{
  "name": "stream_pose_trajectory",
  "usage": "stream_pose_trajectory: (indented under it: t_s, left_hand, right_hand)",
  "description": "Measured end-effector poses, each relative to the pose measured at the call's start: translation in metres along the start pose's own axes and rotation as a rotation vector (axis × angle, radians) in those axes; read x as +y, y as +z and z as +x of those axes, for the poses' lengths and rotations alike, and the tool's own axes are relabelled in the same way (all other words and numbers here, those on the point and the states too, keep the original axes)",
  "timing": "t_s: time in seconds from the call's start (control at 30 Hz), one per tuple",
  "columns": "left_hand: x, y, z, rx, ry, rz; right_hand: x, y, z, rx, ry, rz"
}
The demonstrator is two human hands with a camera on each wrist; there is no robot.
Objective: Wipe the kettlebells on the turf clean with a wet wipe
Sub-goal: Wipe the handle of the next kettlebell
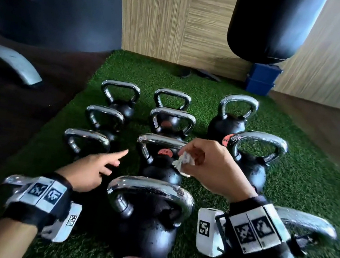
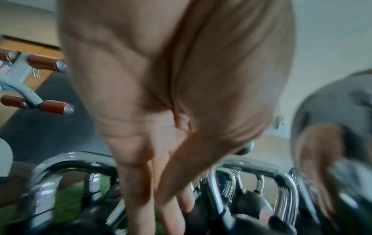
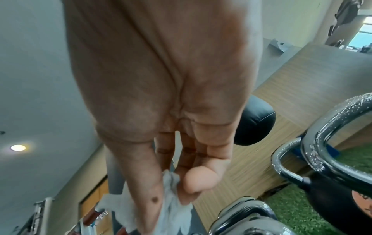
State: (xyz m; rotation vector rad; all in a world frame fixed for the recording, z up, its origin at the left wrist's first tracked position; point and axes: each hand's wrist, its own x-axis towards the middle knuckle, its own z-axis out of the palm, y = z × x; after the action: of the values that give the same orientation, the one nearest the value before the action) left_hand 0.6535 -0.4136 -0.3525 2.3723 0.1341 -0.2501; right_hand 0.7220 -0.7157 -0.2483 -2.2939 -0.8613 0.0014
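Several black kettlebells with chrome handles stand in rows on green turf [image 1: 303, 185]. The nearest one [image 1: 144, 221] sits between my wrists. My right hand [image 1: 201, 163] pinches a crumpled white wet wipe [image 1: 183, 161] just above the right end of the middle kettlebell's handle [image 1: 160, 142]. In the right wrist view the wipe [image 3: 173, 211] hangs between thumb and fingers. My left hand [image 1: 99, 166] hovers left of that kettlebell [image 1: 161, 168], fingers extended and relaxed, holding nothing. The left wrist view is blurred, with my left hand's fingers [image 2: 153, 190] over chrome handles.
A black punching bag [image 1: 269, 24] hangs at the back right above a blue bin [image 1: 261, 79]. A wood-panel wall [image 1: 172, 16] closes the far end. A grey machine foot [image 1: 7, 61] lies on dark flooring to the left of the turf.
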Motion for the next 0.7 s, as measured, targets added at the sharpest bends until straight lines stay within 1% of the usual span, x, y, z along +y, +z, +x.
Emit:
stream_pose_trajectory:
  t_s: [0.03,0.07,0.13,0.17,0.2,0.3,0.37,0.47,0.63,0.7]
  left_hand:
    - [-0.007,0.008,-0.008,-0.043,-0.049,-0.058]
    - [-0.013,0.016,-0.016,-0.091,-0.063,-0.096]
    - [-0.022,0.033,-0.028,-0.195,-0.014,-0.091]
    - [-0.023,0.042,-0.032,-0.214,0.002,-0.086]
    - [-0.020,0.050,-0.036,-0.200,0.026,-0.091]
    - [-0.014,0.079,-0.032,-0.093,0.151,-0.168]
    - [-0.008,0.094,-0.030,-0.005,0.154,-0.282]
    - [-0.013,0.109,-0.028,0.119,0.145,-0.417]
    - [-0.018,0.113,-0.026,0.142,0.127,-0.447]
    - [-0.019,0.115,-0.024,0.140,0.122,-0.451]
  right_hand:
    - [-0.007,0.002,-0.007,-0.012,-0.024,-0.002]
    - [-0.014,0.004,-0.013,-0.017,-0.048,-0.017]
    - [-0.024,0.009,-0.023,-0.003,-0.084,-0.048]
    - [-0.028,0.012,-0.027,0.004,-0.086,-0.057]
    - [-0.031,0.014,-0.031,0.011,-0.084,-0.064]
    - [-0.037,0.022,-0.039,0.043,-0.099,-0.085]
    - [-0.040,0.027,-0.042,0.049,-0.115,-0.108]
    - [-0.045,0.034,-0.040,0.013,-0.150,-0.181]
    - [-0.048,0.043,-0.033,-0.045,-0.181,-0.297]
    - [-0.045,0.042,-0.037,-0.055,-0.154,-0.335]
